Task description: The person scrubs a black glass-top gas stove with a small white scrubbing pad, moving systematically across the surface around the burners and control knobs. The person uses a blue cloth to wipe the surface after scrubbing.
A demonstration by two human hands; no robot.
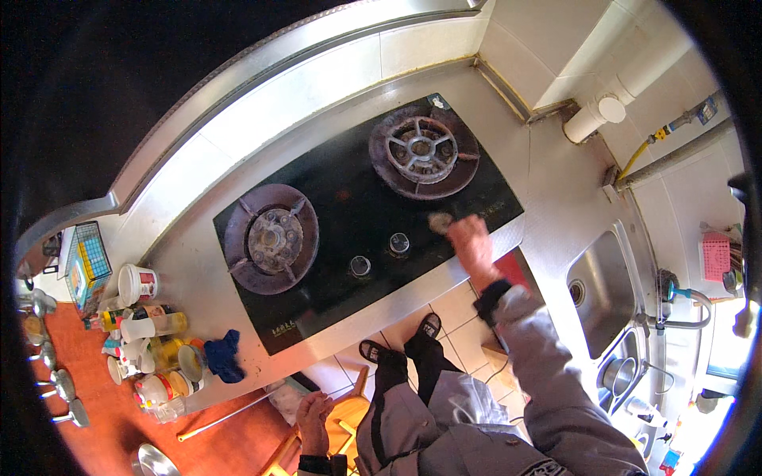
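My right hand (473,244) is closed on a small brownish scrubbing pad (440,222), blurred, over the right front part of a black glass gas cooktop (339,196). Behind it lies the right burner (421,149) with a round pan support on it. The left burner (272,238) sits in its dark ring. Between the burners, near the front edge, are two control knobs (399,243). My left hand (314,410) hangs low by my body, in front of the counter, its fingers loosely curled; whether it holds anything cannot be told.
Bottles and tubs (155,324) crowd the counter's left end beside a dark blue cloth (224,356). A steel sink (604,291) is at the right. A wooden stool (348,416) stands below the counter near my left hand. A white pipe (586,122) rises at the back right.
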